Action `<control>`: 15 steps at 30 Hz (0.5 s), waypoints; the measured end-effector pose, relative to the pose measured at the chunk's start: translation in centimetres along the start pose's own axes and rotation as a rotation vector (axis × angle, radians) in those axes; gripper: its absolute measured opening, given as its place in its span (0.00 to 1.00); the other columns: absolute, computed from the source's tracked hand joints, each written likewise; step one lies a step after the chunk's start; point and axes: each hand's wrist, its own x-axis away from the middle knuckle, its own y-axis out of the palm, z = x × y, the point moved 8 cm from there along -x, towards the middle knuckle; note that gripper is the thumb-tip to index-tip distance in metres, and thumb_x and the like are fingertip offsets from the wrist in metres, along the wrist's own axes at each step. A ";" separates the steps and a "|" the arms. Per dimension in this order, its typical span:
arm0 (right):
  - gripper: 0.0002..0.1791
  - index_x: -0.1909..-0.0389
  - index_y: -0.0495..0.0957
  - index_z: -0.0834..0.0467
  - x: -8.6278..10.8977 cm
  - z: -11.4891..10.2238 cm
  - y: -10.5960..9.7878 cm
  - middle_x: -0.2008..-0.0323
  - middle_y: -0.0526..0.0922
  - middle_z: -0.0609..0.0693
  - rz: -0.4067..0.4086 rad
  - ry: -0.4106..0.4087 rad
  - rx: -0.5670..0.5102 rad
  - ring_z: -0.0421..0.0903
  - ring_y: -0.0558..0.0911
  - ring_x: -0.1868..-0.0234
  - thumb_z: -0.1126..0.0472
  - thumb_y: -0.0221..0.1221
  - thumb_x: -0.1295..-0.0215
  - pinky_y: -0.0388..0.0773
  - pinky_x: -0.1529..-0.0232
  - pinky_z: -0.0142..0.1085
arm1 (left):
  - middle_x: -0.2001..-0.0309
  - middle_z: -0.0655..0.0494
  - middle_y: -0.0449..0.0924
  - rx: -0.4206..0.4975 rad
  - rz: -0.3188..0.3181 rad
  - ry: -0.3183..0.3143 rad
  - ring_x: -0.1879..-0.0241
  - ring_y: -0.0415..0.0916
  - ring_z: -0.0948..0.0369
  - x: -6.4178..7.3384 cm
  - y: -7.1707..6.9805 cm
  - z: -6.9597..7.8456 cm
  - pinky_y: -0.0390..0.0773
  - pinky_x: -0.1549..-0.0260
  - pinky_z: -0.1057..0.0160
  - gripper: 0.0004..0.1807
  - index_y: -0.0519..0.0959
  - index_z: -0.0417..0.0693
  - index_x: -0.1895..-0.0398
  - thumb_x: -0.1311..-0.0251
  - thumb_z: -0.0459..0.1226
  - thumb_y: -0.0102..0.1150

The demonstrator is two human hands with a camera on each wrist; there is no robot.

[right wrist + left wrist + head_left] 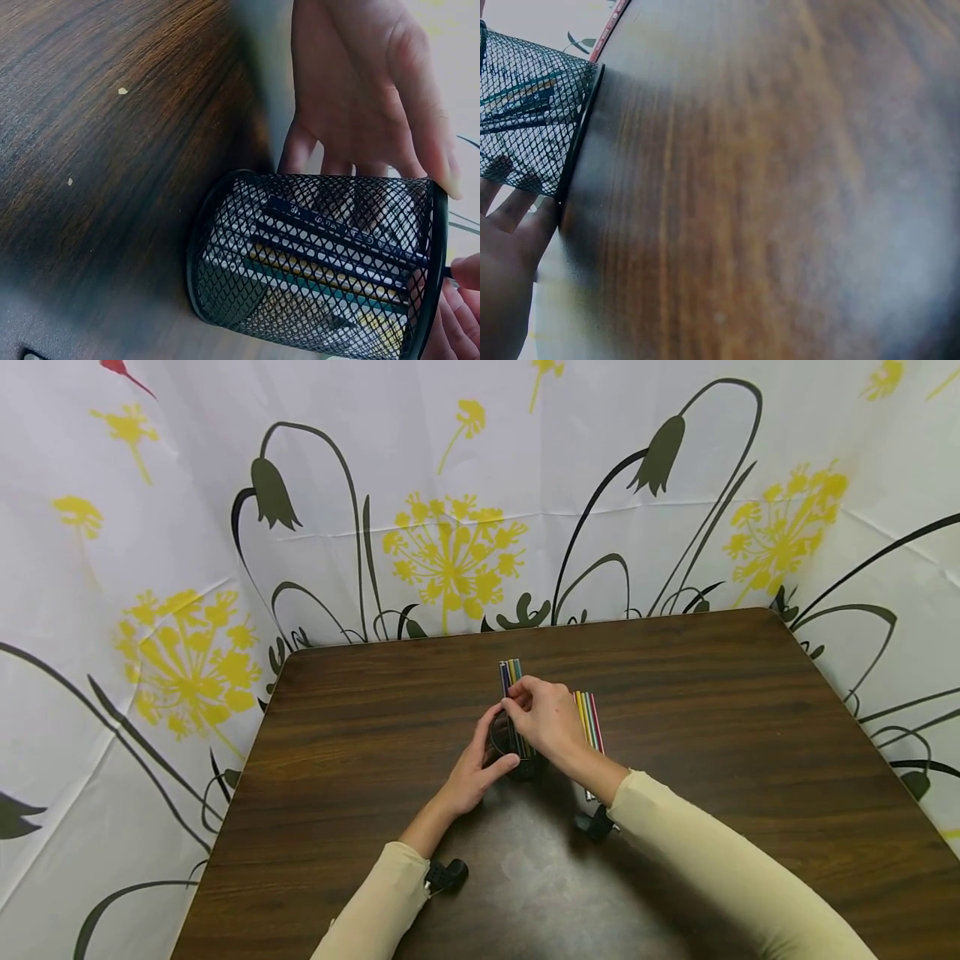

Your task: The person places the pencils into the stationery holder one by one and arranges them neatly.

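Note:
A black wire-mesh pencil cup [232,289] stands upright on the table, dark in the head view. My left hand [468,772] grips its near left side, thumb by the rim and the other fingers around the mesh, as the right wrist view shows. Several colored pencils [510,672] lean inside the cup, their ends rising past the rim. Over the cup's mouth, my right hand [551,718] pinches a dark, thin pencil between thumb and fingertips. Through the mesh in the right wrist view, navy, yellow and teal pencils [330,277] show.
Right of the cup, a row of loose colored pencils [589,718] lies on the brown wood-grain table [360,718], partly behind my right forearm. A white cloth [330,577] with yellow and grey flowers hangs behind the table. Black wrist cameras [447,877] sit under both sleeves.

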 end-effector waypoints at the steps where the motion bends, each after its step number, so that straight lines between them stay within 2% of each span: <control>1: 0.05 0.67 0.84 0.56 0.0 0.0 0.0 0.74 0.84 0.45 0.004 0.001 0.003 0.40 0.81 0.74 0.58 0.67 0.39 0.78 0.70 0.37 | 0.25 0.57 0.52 -0.003 0.001 -0.006 0.30 0.57 0.53 0.0 0.0 0.0 0.60 0.36 0.40 0.41 0.44 0.70 0.23 0.30 0.38 0.55; 7: 0.04 0.68 0.84 0.55 -0.2 0.0 0.1 0.74 0.84 0.44 0.015 0.015 0.002 0.39 0.82 0.73 0.58 0.67 0.40 0.79 0.70 0.37 | 0.25 0.58 0.51 -0.004 0.005 -0.017 0.29 0.55 0.55 0.0 0.0 -0.1 0.61 0.36 0.40 0.41 0.44 0.70 0.23 0.30 0.37 0.55; 12: 0.04 0.70 0.84 0.54 -0.2 0.1 0.2 0.75 0.84 0.43 0.019 0.028 0.005 0.38 0.81 0.75 0.58 0.68 0.40 0.78 0.72 0.36 | 0.24 0.52 0.49 0.001 -0.007 -0.006 0.29 0.55 0.51 -0.1 0.0 0.1 0.60 0.37 0.39 0.41 0.43 0.63 0.22 0.30 0.34 0.54; 15: 0.04 0.71 0.84 0.54 -0.3 0.1 0.2 0.76 0.84 0.43 0.028 0.029 0.006 0.38 0.80 0.76 0.58 0.68 0.40 0.77 0.74 0.35 | 0.25 0.45 0.49 -0.002 -0.023 -0.005 0.29 0.55 0.47 0.1 0.1 1.6 0.60 0.37 0.38 0.41 0.42 0.53 0.22 0.30 0.32 0.53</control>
